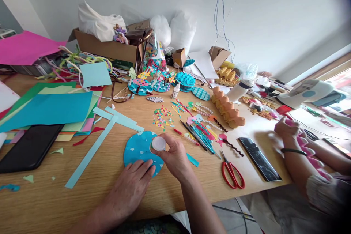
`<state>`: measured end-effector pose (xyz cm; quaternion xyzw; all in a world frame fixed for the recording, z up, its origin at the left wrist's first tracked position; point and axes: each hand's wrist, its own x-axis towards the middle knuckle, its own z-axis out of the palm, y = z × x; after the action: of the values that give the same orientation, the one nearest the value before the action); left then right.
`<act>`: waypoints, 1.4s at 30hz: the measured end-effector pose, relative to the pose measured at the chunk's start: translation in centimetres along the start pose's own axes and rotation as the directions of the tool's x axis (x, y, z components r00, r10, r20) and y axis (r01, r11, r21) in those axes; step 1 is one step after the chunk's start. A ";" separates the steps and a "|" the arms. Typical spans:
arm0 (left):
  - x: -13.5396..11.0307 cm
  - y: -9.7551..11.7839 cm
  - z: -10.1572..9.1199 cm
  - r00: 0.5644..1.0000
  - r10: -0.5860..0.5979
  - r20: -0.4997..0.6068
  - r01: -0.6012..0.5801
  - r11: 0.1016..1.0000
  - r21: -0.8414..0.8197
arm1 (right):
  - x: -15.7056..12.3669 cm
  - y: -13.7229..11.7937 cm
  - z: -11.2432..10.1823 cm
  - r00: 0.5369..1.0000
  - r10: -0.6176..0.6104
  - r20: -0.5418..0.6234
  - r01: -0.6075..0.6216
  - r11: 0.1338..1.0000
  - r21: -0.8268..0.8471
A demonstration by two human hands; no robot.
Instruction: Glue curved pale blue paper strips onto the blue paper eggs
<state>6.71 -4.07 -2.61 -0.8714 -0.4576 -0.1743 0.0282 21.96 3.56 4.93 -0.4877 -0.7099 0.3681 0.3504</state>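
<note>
A round blue paper disc with pale scraps scattered on it lies on the table in front of me. My left hand rests on its near edge, fingers stretched out flat. Between the thumb and fingers of my right hand is a small round white-topped container, at the disc's right side; its lower part is mostly hidden. Light blue paper strips lie left of the disc. Beyond it are a pile of coloured confetti and a small white glue bottle.
Red-handled scissors and a dark phone lie to the right. Another person's hands hold a pink scalloped strip there. Coloured paper sheets and a black phone are left. An egg-carton strip stands behind.
</note>
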 end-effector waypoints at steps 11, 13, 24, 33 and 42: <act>0.0 0.0 0.0 1.000 0.010 -0.012 -0.010 1.000 0.000 | 0.3 0.0 0.1 1.000 0.014 0.002 -0.014 1.000 0.006; 0.0 -0.1 0.0 1.000 0.014 -0.016 -0.014 1.000 -0.005 | 0.2 0.0 0.0 1.000 -0.001 0.014 0.001 1.000 -0.011; 0.1 -0.2 -0.2 1.000 0.026 -0.002 -0.026 1.000 0.012 | 0.2 -0.1 0.0 0.999 -0.002 0.033 0.003 1.000 -0.031; 0.3 -0.1 -0.5 0.999 0.053 -0.010 -0.053 0.998 0.041 | 0.2 -0.3 -0.3 1.000 0.001 0.016 -0.001 1.000 -0.004; 0.2 -0.1 -0.4 1.000 0.026 -0.006 -0.026 0.999 0.027 | 0.2 -0.2 -0.4 1.000 0.015 0.009 -0.015 1.000 0.009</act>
<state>6.67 -3.92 -2.22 -0.8763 -0.4485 -0.1704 0.0434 22.14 3.74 5.33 -0.4899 -0.7060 0.3760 0.3468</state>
